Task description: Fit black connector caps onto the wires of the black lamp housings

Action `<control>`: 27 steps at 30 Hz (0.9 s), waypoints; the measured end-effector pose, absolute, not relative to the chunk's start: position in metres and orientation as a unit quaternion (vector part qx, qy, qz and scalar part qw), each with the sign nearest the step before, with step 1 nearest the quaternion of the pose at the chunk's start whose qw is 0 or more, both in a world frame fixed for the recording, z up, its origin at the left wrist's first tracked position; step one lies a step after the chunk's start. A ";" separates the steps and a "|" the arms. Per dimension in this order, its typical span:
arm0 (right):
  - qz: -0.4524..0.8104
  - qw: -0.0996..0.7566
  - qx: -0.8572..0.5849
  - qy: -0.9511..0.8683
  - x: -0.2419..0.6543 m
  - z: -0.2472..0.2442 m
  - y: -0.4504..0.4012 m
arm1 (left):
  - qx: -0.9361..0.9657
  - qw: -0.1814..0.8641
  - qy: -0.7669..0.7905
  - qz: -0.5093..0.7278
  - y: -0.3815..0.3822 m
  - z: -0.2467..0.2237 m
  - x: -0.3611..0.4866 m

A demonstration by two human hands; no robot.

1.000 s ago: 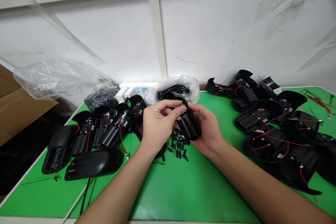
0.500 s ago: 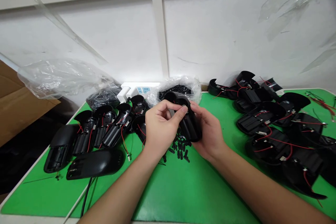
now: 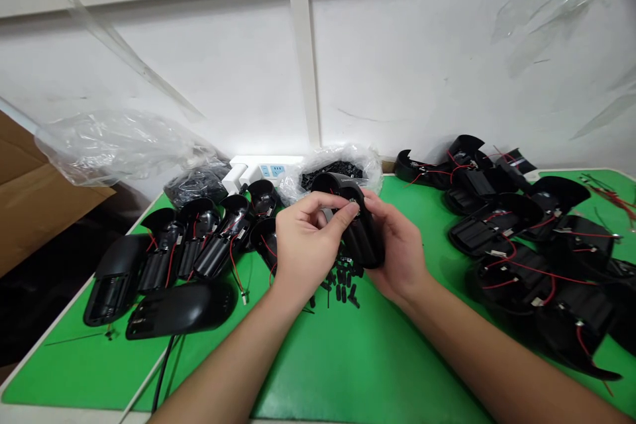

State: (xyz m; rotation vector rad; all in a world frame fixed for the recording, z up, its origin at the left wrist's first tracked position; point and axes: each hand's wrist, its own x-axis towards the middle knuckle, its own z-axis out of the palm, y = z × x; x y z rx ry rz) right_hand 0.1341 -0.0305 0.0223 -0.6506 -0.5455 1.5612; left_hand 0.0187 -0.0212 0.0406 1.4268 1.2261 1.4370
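Observation:
A black plastic housing (image 3: 365, 244) with a rounded hood and a ribbed lower part is held up above the middle of the table, tilted. My right hand (image 3: 401, 248) wraps round its right side and underside. Thumb and forefinger of my left hand (image 3: 305, 235) are pinched together inside the housing, below the hood. Something small and whitish shows at those fingertips, but I cannot make out what it is. Small black plastic pieces (image 3: 342, 281) lie scattered on the green table beneath the housing.
Similar housings with red wires (image 3: 161, 262) stand on the left, and more housings (image 3: 497, 222) are piled on the right. A plastic bag of small black parts (image 3: 368, 169) and a white power strip (image 3: 271, 165) are by the wall. Black cable (image 3: 161, 377) crosses the front edge.
Both hands and the housing stay nearly in place, with a very slight shift to the right in the picture. The left thumb and forefinger remain pinched at the same spot.

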 end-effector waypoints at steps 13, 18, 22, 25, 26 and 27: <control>0.661 0.641 -0.275 -0.277 0.135 0.017 -0.029 | 0.552 0.393 0.477 0.560 -0.021 0.038 0.020; 0.697 0.629 -0.272 -0.213 0.134 0.024 -0.029 | 0.542 0.405 0.454 0.580 -0.025 0.040 0.024; 0.722 0.606 -0.284 -0.173 0.134 0.024 -0.029 | 0.563 0.376 0.449 0.583 -0.023 0.036 0.024; 0.727 0.601 -0.289 -0.163 0.136 0.022 -0.027 | 0.600 0.336 0.443 0.576 -0.023 0.031 0.021; 0.728 0.600 -0.292 -0.156 0.136 0.022 -0.027 | 0.618 0.321 0.439 0.568 -0.023 0.030 0.020; 0.730 0.599 -0.296 -0.145 0.136 0.023 -0.026 | 0.638 0.306 0.433 0.558 -0.023 0.029 0.019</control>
